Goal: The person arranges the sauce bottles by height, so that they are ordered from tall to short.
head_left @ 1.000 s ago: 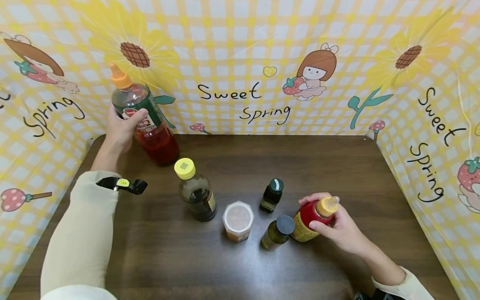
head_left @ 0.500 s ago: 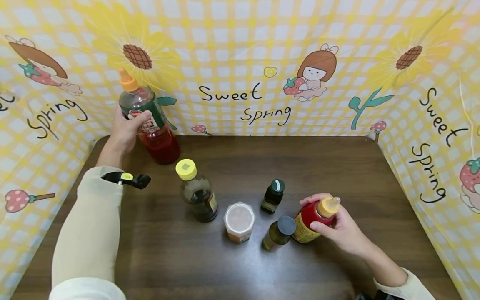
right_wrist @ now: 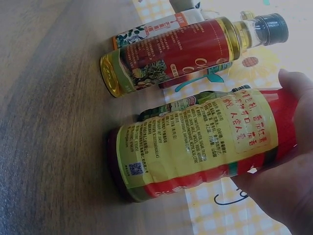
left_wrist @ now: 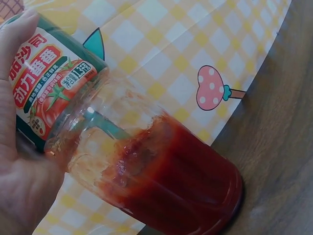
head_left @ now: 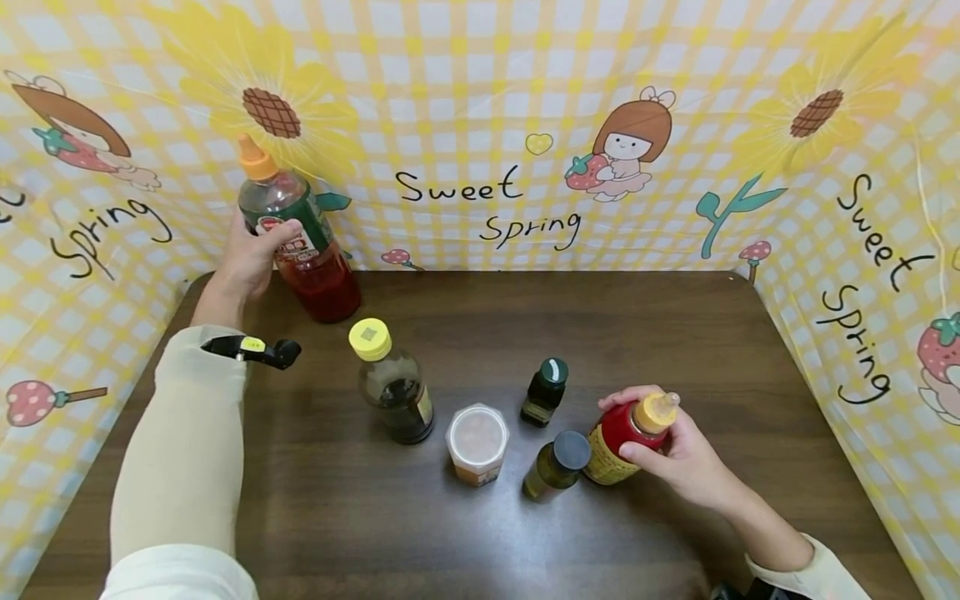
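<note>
At the back left in the head view, my left hand (head_left: 246, 260) grips a large clear ketchup bottle (head_left: 321, 287) by its green-labelled upper part. An orange nozzle cap tops it. The left wrist view shows red ketchup (left_wrist: 181, 181) in its lower part, with the base close to the table. On the right, my right hand (head_left: 678, 454) holds a smaller red ketchup bottle (head_left: 609, 457) with a yellow nozzle cap, thumb on the near side and fingers behind. Its yellow label faces the right wrist camera. Right beside it stands an olive oil bottle (right_wrist: 176, 54) with a dark cap.
A yellow-capped bottle of dark sauce (head_left: 397, 400) stands left of centre. A jar with a pale lid (head_left: 478, 435) and a small dark green bottle (head_left: 544, 392) stand in the middle. Checked cloth (head_left: 465, 100) rises along the brown table's (head_left: 600, 317) back and sides.
My left hand and the large ketchup bottle have shifted slightly right, and the bottle's cap end has come a little lower in view. My right hand and its bottle have stayed put.
</note>
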### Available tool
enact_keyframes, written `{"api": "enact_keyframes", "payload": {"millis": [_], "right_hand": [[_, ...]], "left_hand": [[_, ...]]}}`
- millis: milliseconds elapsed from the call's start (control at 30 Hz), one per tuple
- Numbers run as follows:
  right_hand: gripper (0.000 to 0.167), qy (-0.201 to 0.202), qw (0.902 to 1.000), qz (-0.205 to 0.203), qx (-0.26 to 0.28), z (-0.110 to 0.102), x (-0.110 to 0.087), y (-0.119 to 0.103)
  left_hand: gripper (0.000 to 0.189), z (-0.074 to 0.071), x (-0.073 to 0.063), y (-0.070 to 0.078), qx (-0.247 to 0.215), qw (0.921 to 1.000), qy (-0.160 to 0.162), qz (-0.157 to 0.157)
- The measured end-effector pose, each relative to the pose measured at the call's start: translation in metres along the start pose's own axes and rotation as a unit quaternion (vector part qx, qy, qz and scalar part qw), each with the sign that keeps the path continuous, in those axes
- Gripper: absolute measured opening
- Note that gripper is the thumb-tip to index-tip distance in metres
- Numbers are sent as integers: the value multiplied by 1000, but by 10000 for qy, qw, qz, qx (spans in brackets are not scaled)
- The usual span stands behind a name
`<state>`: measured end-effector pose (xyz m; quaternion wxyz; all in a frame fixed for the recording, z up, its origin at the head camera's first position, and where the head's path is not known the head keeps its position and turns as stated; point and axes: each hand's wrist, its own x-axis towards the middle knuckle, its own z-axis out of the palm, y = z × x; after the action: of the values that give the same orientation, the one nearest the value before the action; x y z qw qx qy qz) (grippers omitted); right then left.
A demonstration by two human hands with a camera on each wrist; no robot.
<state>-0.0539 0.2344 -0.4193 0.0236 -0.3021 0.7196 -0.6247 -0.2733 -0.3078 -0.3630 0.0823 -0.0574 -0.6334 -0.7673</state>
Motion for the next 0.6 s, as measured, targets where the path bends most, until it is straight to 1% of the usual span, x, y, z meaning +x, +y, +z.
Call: {"api": "enact_keyframes", "payload": {"millis": [133,367,467,533,600], "right_hand": [[54,-3,10000,-32,16,0,0,1],[54,10,10000,-51,16,0,0,1],[55,9,10000,-46,14,-1,-1,2],[55,7,10000,-50,14,0,0,1],[55,9,10000,-58,3,0,0,1]], "left_hand": [[65,-1,1,-1,-120,9998,-121,34],[68,-4,2,-1,-233,9996,-84,-117],[69,-5,2,-1,-237,9996,-42,-136],[69,-6,2,-1,-218,9997,-50,-95],[69,-6,0,0,-73,9999,-48,-87]]}}
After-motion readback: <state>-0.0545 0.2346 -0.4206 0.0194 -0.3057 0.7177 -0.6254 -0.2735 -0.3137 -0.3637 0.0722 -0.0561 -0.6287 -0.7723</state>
